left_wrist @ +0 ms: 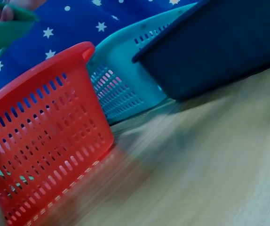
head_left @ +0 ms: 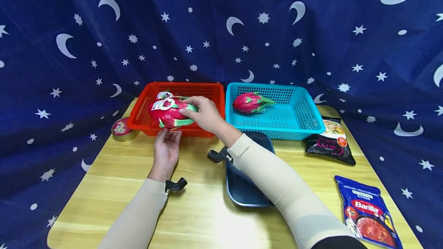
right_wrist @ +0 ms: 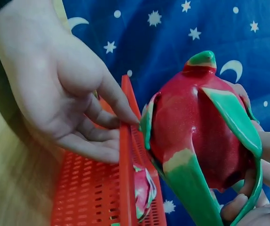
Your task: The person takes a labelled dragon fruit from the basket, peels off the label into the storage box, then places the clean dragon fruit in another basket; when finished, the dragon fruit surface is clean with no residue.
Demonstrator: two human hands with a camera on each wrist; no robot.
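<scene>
Red basket (head_left: pixel 197 132) left of centre in frame, left hand (head_left: pixel 166 151) pinching its rim, probably for steadiness, while the right hand (head_left: pixel 207 115) grips a dragon fruit (head_left: pixel 167 117) over it.

I had the fruit (head_left: pixel 168 117) raised above the basket (head_left: pixel 140 110), lying on its side, glossy red, long green leaf tips running rightward in the head view, a white sticker (head_left: pixel 163 104) on its upper skin. The basket, red with slotted walls, stood upright on the table (head_left: pixel 86 203).
</scene>
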